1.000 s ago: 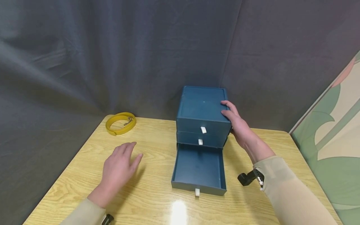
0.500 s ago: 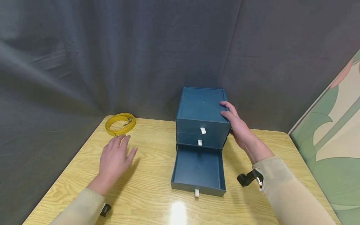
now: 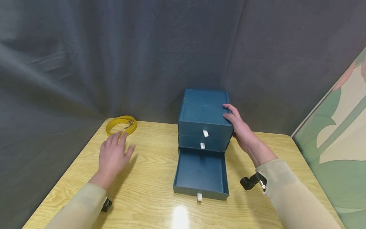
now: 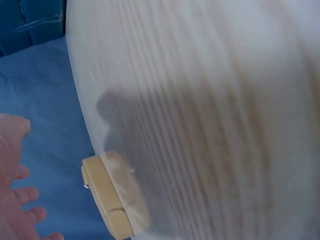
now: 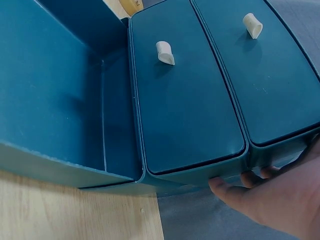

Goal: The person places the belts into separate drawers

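A coiled yellow strap with metal hardware lies at the table's back left. My left hand, fingers loosely spread, is just in front of it, fingertips overlapping the coil's near edge in the head view. The left wrist view shows the strap on edge, the hand beside it holding nothing. My right hand grips the top right edge of a dark blue drawer unit, some fingers on top, others along its side. Its bottom drawer stands pulled out with nothing inside.
Two drawers above are closed, each with a white pull tab. The unit stands at the back of the wooden table. A dark curtain hangs behind, and a green patterned panel rises at the right.
My left hand has moved forward and left, from open table to the strap's near edge. My right hand keeps its place on the drawer unit. The view has shifted slightly.
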A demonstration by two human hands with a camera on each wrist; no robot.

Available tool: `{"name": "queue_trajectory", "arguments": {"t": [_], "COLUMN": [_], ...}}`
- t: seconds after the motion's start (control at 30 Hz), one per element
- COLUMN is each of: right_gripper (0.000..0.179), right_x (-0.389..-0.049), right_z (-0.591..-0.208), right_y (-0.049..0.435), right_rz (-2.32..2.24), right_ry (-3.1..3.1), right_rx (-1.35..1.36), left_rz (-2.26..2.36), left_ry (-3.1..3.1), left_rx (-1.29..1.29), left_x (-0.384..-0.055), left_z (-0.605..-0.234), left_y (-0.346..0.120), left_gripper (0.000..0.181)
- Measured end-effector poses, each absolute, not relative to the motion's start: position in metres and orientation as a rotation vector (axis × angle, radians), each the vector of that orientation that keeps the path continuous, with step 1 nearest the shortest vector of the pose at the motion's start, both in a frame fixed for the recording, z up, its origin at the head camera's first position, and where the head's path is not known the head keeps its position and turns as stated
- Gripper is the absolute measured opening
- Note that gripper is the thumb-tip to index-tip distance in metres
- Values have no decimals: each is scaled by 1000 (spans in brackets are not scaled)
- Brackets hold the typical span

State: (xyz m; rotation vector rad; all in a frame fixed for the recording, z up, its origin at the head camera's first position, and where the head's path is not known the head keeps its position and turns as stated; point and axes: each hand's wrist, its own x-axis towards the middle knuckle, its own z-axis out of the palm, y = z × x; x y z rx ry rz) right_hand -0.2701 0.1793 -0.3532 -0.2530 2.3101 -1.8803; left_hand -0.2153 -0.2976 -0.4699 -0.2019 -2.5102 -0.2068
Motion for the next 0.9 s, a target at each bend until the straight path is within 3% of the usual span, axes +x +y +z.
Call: {"name": "queue_trajectory", "arguments": {"t": [0.9], "right_gripper": [59], "right_x": [-269], "right_z": [-353], "right_y": [171], "right_rz": [-1897], "right_ry": [2302], "right_rx": [-269], "left_rz": [-322], "left_ry": [-2732], "left_rx": [51], "left_x": [-260], "left_z": [-469], "left_y": [-330], "left_gripper": [67]}}
